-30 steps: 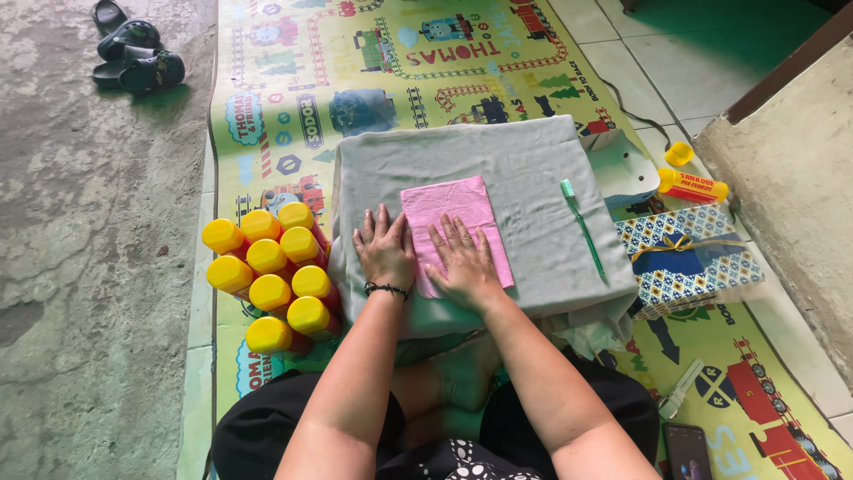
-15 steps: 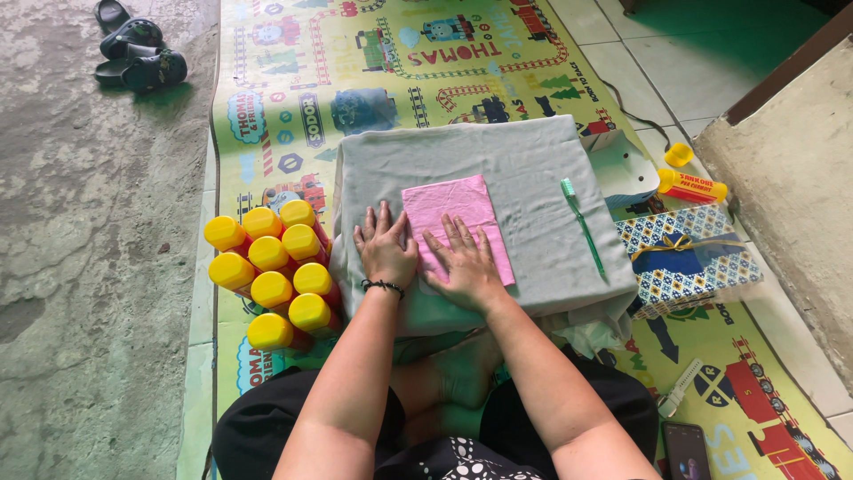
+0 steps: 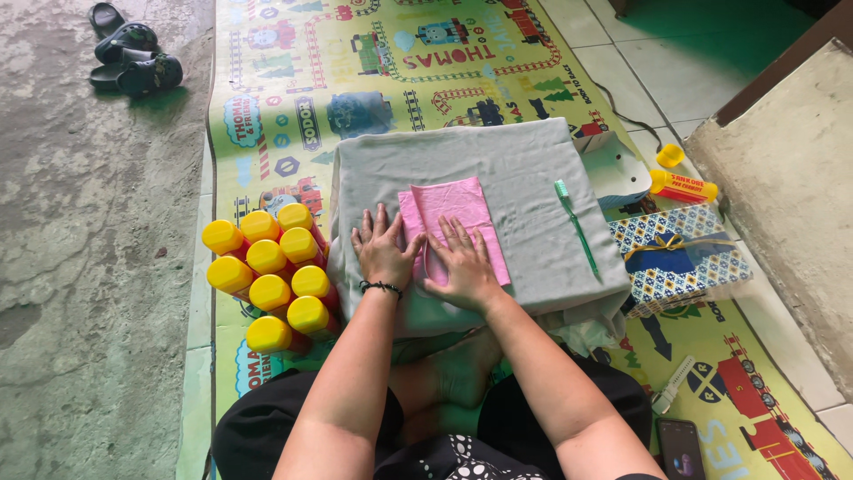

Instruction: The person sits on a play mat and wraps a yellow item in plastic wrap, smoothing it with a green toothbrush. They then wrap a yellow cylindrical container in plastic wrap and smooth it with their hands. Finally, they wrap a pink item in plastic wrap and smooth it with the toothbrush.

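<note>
Pink cloth [image 3: 458,222], folded into a rough rectangle, is lying flat on a grey fabric-covered surface [image 3: 506,160], and both hands are pressed down on it. Left hand [image 3: 384,252] is spread flat with fingers splayed, palm mostly on the grey fabric and fingertips right at the cloth's left edge, touching it; it's got a dark beaded bracelet [image 3: 380,286] on the wrist. Right hand [image 3: 462,267] is also flat and open, resting right on the lower part of the pink cloth, not gripping anything, just pushing down. The two hands sit just beside each other, thumbs nearly meeting. Off to the right of the right hand, a green toothbrush [image 3: 576,227] lies on the same grey surface, well clear of the cloth. Further right, past the edge, there's a blue patterned box [image 3: 680,258] with a yellow bottle [image 3: 682,187] lying beyond it. To the left of the left hand, a cluster of yellow-capped bottles [image 3: 267,276] stands packed together on the colourful play mat [image 3: 293,98]. Below the right forearm, down by the knee, a phone [image 3: 680,447] lies on the mat. A pair of dark sandals [image 3: 133,55] sits on the concrete floor, way out past the left hand.
</note>
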